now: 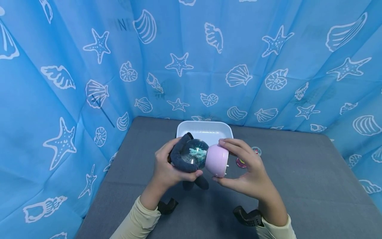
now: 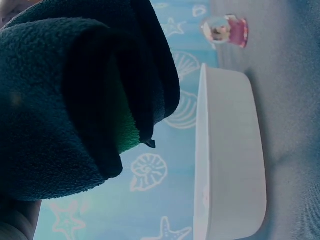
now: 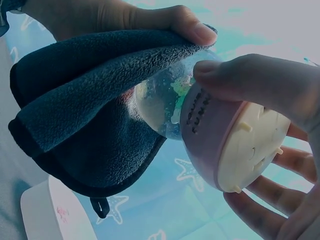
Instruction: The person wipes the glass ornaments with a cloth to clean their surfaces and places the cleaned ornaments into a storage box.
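Dark terry cloth [image 2: 45,110], nearest the left wrist camera, is gripped in your left hand [image 1: 169,166], cupping the snow globe [image 1: 197,151] above the table [image 1: 313,176]; your right hand [image 1: 249,166] pinches its pink base [image 1: 216,161], whose lettering [image 3: 197,112] only the right wrist view shows.

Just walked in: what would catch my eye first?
Likely the clear globe with a pink base, tipped sideways mid-picture: the right hand grips the base while the left hand holds a dark cloth against the globe. Behind, the bright blue curtain with white shells and starfish stands out. A white tray sits on the gray table beyond.
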A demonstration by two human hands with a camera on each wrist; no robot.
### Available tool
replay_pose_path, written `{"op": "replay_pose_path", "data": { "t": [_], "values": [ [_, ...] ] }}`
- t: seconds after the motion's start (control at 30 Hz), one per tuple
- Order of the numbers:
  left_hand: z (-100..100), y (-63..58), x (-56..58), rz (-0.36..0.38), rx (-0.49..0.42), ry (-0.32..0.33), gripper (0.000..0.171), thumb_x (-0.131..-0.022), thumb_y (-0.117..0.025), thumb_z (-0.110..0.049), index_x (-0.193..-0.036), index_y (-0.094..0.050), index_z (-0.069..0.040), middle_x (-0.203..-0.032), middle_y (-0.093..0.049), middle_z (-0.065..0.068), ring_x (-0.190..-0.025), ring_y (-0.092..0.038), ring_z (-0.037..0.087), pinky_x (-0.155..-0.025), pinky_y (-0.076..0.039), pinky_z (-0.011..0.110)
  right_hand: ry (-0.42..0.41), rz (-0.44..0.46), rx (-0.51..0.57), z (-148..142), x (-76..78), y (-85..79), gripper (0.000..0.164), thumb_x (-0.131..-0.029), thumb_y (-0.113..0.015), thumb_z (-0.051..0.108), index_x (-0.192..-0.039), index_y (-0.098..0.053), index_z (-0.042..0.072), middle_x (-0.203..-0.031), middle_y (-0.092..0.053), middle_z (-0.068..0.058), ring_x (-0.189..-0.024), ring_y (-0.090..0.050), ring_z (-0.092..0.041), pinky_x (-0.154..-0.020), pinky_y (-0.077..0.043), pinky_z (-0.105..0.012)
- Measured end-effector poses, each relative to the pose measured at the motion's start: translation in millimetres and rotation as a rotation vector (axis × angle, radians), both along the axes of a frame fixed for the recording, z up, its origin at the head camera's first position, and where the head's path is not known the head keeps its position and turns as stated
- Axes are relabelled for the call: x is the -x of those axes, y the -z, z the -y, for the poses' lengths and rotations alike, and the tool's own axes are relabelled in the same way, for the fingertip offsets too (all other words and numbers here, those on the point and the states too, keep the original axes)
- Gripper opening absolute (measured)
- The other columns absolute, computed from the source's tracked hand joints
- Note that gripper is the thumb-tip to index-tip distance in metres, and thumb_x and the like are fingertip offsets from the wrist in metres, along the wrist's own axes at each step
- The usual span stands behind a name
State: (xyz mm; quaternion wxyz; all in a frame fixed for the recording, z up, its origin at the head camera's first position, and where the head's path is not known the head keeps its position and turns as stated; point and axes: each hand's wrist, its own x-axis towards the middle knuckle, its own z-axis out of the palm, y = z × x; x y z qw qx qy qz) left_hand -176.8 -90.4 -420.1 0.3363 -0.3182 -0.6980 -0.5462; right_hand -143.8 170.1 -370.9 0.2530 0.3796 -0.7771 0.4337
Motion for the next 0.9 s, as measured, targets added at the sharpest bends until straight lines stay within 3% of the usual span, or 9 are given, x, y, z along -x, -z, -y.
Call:
{"op": "replay_pose_path", "data": {
  "t": [0.2, 0.4, 0.63, 0.9],
  "values": [
    [0.0, -1.6, -0.7, -0.003, -0.01, 0.008, 0.084, -0.076, -0.088, -0.063, -0.132, -0.069, -0.004, -0.114, -0.078, 0.012, -0.101, -0.077, 0.024, -0.091, -0.063, 0.031, -0.019, 0.001, 0.054, 1.4, 1.8, 2.8, 0.079, -0.077, -0.095, 0.044, -0.136, -0.068, -0.002, -0.135, -0.067, -0.019, -0.12, -0.066, -0.014, -0.095, -0.058, -0.017],
    [0.7, -2.8, -1.3, -0.004, -0.014, -0.002, 0.084, -0.075, -0.088, -0.064, -0.13, -0.069, -0.003, -0.112, -0.078, 0.012, -0.099, -0.077, 0.024, -0.09, -0.063, 0.03, -0.01, 0.058, 0.082, 2.6, 1.6, 4.6, 0.082, -0.071, -0.101, 0.037, -0.136, -0.068, 0.001, -0.131, -0.069, -0.016, -0.115, -0.068, -0.012, -0.087, -0.061, -0.02],
    [0.3, -3.3, -2.3, 0.011, 0.002, 0.0, 0.085, -0.073, -0.089, -0.064, -0.129, -0.07, -0.004, -0.112, -0.078, 0.011, -0.099, -0.077, 0.023, -0.09, -0.063, 0.03, 0.052, 0.181, 0.055, 1.3, -1.8, 6.5, 0.086, -0.059, -0.107, 0.02, -0.136, -0.069, 0.009, -0.127, -0.071, -0.008, -0.109, -0.07, -0.01, -0.077, -0.064, -0.023],
    [-1.0, -2.0, -2.6, 0.024, 0.015, 0.008, 0.085, -0.073, -0.09, -0.063, -0.13, -0.069, -0.004, -0.113, -0.078, 0.011, -0.099, -0.077, 0.023, -0.091, -0.063, 0.03, 0.055, 0.293, 0.066, -1.5, -0.9, 6.7, 0.083, -0.057, -0.103, 0.003, -0.133, -0.069, 0.007, -0.122, -0.072, -0.008, -0.102, -0.074, -0.009, -0.073, -0.065, -0.027]
  ]
}}
